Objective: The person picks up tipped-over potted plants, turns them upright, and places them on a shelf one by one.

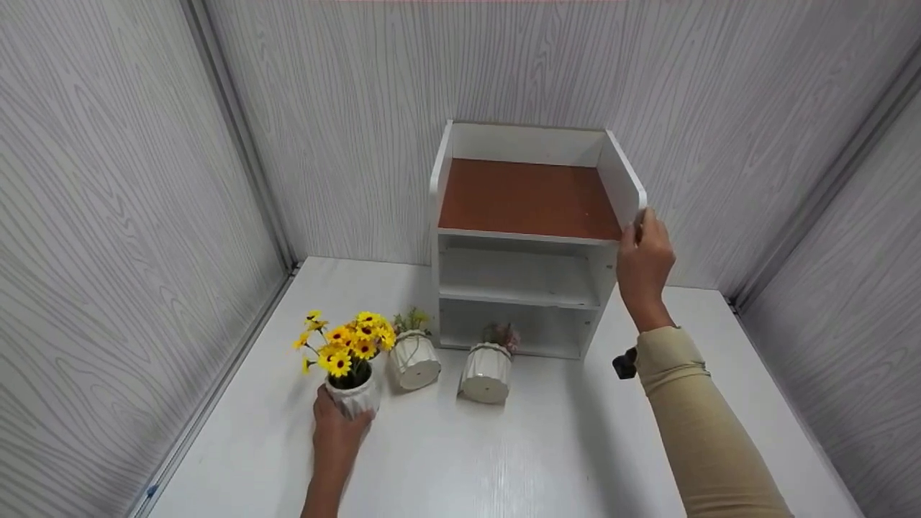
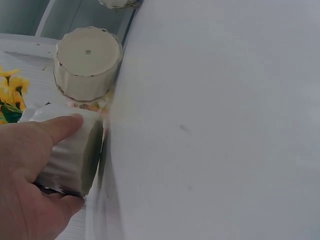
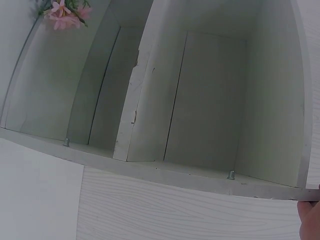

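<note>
My left hand point(image 1: 338, 429) grips a white ribbed flowerpot point(image 1: 357, 400) with yellow flowers point(image 1: 356, 342). In the left wrist view the thumb lies along one side of this pot point(image 2: 70, 155), with fingers on the opposite side. Up at the shelf unit point(image 1: 516, 234), my right hand point(image 1: 646, 255) holds the front edge of its right side panel. Only a bit of that hand point(image 3: 310, 220) shows in the right wrist view. Beside the held pot a second white pot point(image 1: 417, 370) with a green plant lies tipped, its base facing me. A third pot point(image 1: 486, 378), with pink flowers point(image 3: 62, 15), lies likewise.
The white shelf unit has a brown top board point(image 1: 529, 198) and two compartments below. It stands at the back of the white table point(image 1: 532, 446), near the wood-grain rear wall point(image 1: 345, 129). A similar panel point(image 1: 115, 216) rises along the left side.
</note>
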### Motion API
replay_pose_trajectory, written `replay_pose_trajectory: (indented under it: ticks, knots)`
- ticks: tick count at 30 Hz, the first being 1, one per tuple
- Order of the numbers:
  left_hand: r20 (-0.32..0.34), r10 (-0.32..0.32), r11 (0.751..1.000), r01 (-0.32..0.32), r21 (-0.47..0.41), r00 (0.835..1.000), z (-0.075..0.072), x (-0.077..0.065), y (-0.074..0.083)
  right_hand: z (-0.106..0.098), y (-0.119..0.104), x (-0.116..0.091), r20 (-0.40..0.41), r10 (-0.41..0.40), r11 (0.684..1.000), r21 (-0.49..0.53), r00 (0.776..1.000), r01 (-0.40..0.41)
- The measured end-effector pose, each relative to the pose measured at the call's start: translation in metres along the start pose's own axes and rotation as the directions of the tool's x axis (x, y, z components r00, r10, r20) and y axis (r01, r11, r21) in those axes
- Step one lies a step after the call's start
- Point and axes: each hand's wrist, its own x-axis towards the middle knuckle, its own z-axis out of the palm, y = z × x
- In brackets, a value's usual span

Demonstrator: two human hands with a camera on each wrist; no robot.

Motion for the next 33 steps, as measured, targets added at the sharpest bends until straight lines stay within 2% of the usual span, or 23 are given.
replay_pose_trajectory:
  ticks: [3, 7, 9, 14, 20, 24, 28, 31, 33]
  knots:
    - [0.006, 0.083, 0.996, -0.083, -0.026, 0.997, -0.002, 0.004, -0.005, 0.001, 0.0, 0.001, -0.004, -0.003, 1.0, 0.002, 1.0, 0.003]
    - [0.016, 0.176, 0.983, -0.175, -0.045, 0.984, -0.006, 0.008, -0.014, 0.002, -0.001, -0.001, 0.01, -0.003, 1.0, 0.002, 1.0, 0.003]
    - [0.026, 0.195, 0.98, -0.194, -0.042, 0.98, -0.007, 0.009, -0.017, 0.002, -0.001, -0.001, 0.015, -0.003, 1.0, 0.004, 1.0, 0.003]
    - [0.054, 0.194, 0.979, -0.19, -0.077, 0.979, -0.008, 0.011, -0.022, 0.0, -0.001, -0.001, -0.001, -0.013, 1.0, 0.01, 1.0, 0.013]
    - [0.046, 0.21, 0.975, -0.206, -0.08, 0.977, -0.008, 0.011, -0.022, -0.002, 0.001, 0.0, -0.009, -0.026, 1.0, 0.0, 1.0, 0.026]
    - [0.003, 0.227, 0.971, -0.226, -0.084, 0.974, -0.006, 0.008, -0.018, -0.003, 0.001, 0.0, -0.007, -0.022, 1.0, -0.001, 1.0, 0.022]
    - [-0.09, 0.259, 0.959, -0.267, -0.097, 0.962, -0.002, 0.004, -0.011, -0.003, 0.0, 0.0, -0.002, -0.018, 1.0, 0.005, 1.0, 0.018]
    - [-0.145, 0.257, 0.957, -0.273, -0.102, 0.956, 0.001, 0.0, -0.007, -0.002, 0.001, 0.0, 0.003, -0.014, 1.0, 0.003, 1.0, 0.014]
    - [-0.159, 0.238, 0.961, -0.256, -0.103, 0.958, 0.003, -0.002, -0.005, -0.002, 0.001, -0.001, 0.008, -0.016, 1.0, 0.0, 1.0, 0.016]
